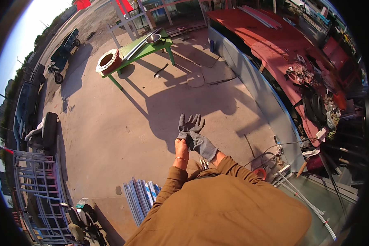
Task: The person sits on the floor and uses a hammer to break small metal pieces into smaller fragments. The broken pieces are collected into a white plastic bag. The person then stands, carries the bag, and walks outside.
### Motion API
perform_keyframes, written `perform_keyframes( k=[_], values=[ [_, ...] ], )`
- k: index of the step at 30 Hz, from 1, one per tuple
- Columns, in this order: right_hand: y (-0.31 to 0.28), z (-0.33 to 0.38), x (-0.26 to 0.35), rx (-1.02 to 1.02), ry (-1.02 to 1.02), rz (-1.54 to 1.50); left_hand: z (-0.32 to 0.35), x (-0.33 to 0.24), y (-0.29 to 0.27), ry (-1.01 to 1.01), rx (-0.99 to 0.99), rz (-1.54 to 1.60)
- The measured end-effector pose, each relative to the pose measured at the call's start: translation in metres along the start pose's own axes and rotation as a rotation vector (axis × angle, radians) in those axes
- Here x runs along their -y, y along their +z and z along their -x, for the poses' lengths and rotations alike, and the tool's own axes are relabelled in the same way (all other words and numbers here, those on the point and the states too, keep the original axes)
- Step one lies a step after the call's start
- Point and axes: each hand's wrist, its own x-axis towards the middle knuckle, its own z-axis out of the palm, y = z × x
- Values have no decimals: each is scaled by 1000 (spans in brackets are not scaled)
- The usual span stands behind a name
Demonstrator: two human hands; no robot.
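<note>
In front of my body, my left hand (191, 124) is in a dark grey work glove, its fingers spread apart. Bare skin and a thin bracelet (180, 158) show below that glove's cuff. My right hand (201, 144), in a matching grey glove with a lighter cuff, crosses over to my left wrist. Its fingers close on the cuff of the left work glove (182, 135); the fingertips are partly hidden there. Brown sleeves cover both forearms.
Ahead stands a green table (145, 51) with a metal bowl (153, 39), long pipes and a ring-shaped object (108, 61). A red-topped bench (270, 53) with tangled parts runs along the right. Stacked strips (137, 199) lie near my left; a metal rack (37, 188) is farther left.
</note>
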Motion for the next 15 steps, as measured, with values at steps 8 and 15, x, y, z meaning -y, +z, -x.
perform_keyframes(
  k=[8,15],
  values=[
    [-57,-104,30,178,87,-26,-162,-2,9,-148,-346,103],
    [-118,-134,107,-13,273,-310,-283,-5,70,-123,-439,49]
  ],
)
